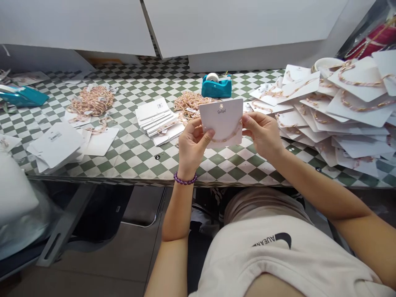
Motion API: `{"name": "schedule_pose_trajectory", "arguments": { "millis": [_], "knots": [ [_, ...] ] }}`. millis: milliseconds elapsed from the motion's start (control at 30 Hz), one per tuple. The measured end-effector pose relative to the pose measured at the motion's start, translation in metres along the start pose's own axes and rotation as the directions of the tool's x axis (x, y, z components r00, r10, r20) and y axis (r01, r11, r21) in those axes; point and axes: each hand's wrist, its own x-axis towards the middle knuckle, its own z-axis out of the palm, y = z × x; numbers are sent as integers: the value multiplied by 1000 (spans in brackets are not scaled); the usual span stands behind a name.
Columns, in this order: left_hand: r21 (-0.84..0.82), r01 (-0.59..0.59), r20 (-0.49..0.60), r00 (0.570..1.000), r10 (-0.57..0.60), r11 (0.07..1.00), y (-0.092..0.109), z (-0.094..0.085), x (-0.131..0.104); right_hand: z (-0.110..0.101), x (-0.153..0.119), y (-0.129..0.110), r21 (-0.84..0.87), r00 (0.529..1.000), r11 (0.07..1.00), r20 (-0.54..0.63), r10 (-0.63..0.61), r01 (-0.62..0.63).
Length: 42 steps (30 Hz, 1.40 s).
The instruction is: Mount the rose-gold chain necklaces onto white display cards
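Observation:
Upright above the checkered table, a white jewelry card [221,121] faces me, with a thin gold-and-pink chain [227,138] curving across its lower part. My left hand [194,142] pinches the card's left edge, thumb on the front. At the right edge, my right hand [261,132] grips it between thumb and fingers, near the chain's end. Behind the card lies a heap of pink-gold chains [192,103], partly hidden. To its left is a stack of white cards [156,117] with a piece of chain on top.
A teal tape dispenser [216,86] stands behind the card. Large piles of carded chains [328,111] cover the table's right side. Leftward lie another chain heap [93,99], loose cards [58,142] and a second teal dispenser [24,95]. White panels [241,29] border the back.

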Motion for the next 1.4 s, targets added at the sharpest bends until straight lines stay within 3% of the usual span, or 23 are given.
{"name": "schedule_pose_trajectory", "arguments": {
  "millis": [167, 433, 633, 767, 867, 967, 1067, 1133, 1200, 1300, 1400],
  "knots": [
    [59, -64, -11, 998, 64, 996, -5, -1, 1, 0, -3, 7, -94, 995, 995, 99, -5, 14],
    [146, -80, 77, 995, 70, 986, -5, -1, -1, 1, -3, 15, -44, 991, 999, 135, 24, -19],
    [1, 15, 164, 986, -15, 1000, 0, -1, 0, 0, -2, 9, -189, 993, 980, 110, -43, 64],
    [-52, 49, 65, 997, -46, 997, 3, 1, 2, -9, -5, 2, -396, 976, 893, 114, -185, 215],
    [-108, 26, 19, 1000, -24, 994, 10, 13, -5, -10, -14, -5, -501, 954, 816, 232, -192, 287],
    [-191, 15, 115, 993, 7, 981, 18, 28, -18, -5, -23, -11, -558, 929, 759, 332, -166, 335],
    [-217, 43, 245, 969, 12, 975, 23, 37, -27, -4, -24, -19, -613, 906, 676, 366, -215, 408],
    [-220, 84, 323, 946, -9, 972, 23, 38, -28, -8, -22, -27, -639, 869, 595, 421, -260, 488],
    [-212, 148, 343, 937, -68, 966, 23, 37, -26, -14, -20, -37, -605, 792, 521, 532, -298, 602],
    [-206, 256, 258, 945, -199, 945, 19, 32, -21, -23, -21, -53, -504, 665, 449, 654, -360, 738],
    [-242, 361, 171, 929, -327, 901, 11, 25, -15, -33, -24, -66, -468, 612, 405, 683, -399, 785]
  ]
}}
